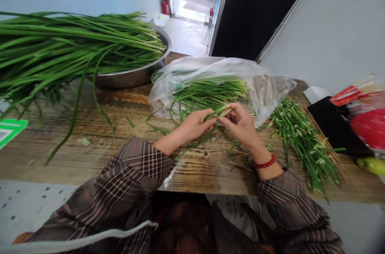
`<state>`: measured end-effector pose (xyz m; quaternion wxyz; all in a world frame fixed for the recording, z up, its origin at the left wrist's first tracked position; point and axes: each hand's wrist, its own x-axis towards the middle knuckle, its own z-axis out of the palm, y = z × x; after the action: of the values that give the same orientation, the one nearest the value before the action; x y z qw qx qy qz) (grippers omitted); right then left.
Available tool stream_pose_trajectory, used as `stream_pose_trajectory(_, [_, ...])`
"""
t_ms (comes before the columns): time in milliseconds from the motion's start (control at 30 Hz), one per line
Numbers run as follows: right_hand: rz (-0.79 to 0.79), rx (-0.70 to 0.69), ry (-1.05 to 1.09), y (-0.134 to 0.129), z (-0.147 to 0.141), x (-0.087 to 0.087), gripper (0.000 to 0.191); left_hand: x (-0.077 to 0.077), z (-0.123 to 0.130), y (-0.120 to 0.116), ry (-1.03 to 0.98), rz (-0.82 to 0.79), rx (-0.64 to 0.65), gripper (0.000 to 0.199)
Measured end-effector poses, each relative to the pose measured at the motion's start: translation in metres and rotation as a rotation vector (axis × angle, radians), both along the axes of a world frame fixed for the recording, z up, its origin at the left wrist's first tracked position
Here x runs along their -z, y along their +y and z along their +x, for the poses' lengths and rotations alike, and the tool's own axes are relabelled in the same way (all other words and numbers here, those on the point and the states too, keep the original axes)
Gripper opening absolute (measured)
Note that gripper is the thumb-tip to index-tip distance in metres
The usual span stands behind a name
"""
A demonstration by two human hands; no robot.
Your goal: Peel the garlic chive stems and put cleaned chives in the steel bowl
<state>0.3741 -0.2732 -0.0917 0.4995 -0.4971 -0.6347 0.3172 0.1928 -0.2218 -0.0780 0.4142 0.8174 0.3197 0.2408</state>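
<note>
Near the middle of the wooden table, my left hand (197, 123) is closed around a few green garlic chives (213, 114). My right hand (240, 121), with a red bead bracelet at its wrist, pinches the pale stem ends of these chives. Just beyond both hands, a bunch of garlic chives (210, 91) lies in an opened clear plastic bag (264, 85). To the right of my right hand sits a loose heap of chive scraps (296, 138), with bent leaves and pale bits.
A steel basin (129, 78) piled with long garlic chives (90, 45) stands at the back left, leaves hanging over the table (99, 154). A black box (338, 125) with red-wrapped items is at the right. A green card (13, 130) lies at the left edge.
</note>
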Motion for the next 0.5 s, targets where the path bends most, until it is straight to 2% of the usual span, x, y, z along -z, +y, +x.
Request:
stream_pose_trajectory(100, [0.052, 0.039, -0.056, 0.004, 0.012, -0.002, 0.027, -0.001, -0.003, 0.003, 0.014, 0.066, -0.053, 0.025])
stream_pose_trajectory(200, [0.101, 0.217, -0.002, 0.002, 0.036, -0.012, 0.019, -0.002, -0.008, 0.008, 0.031, 0.114, -0.106, 0.028])
stream_pose_trajectory(267, [0.087, 0.259, 0.037, -0.003, 0.051, -0.022, 0.015, -0.002, -0.010, 0.010, 0.045, 0.116, -0.114, 0.029])
stream_pose_trajectory(300, [0.055, 0.210, 0.018, -0.006, 0.056, -0.027, 0.015, -0.002, -0.011, 0.011, 0.048, 0.115, -0.115, 0.029])
stream_pose_trajectory(433, [-0.047, -0.174, -0.230, -0.014, 0.052, -0.040, 0.021, 0.002, -0.011, 0.011, 0.085, 0.143, -0.124, 0.032])
stream_pose_trajectory(500, [0.033, -0.160, -0.293, -0.013, 0.041, -0.038, 0.022, 0.004, -0.011, 0.011, 0.104, 0.166, -0.128, 0.032])
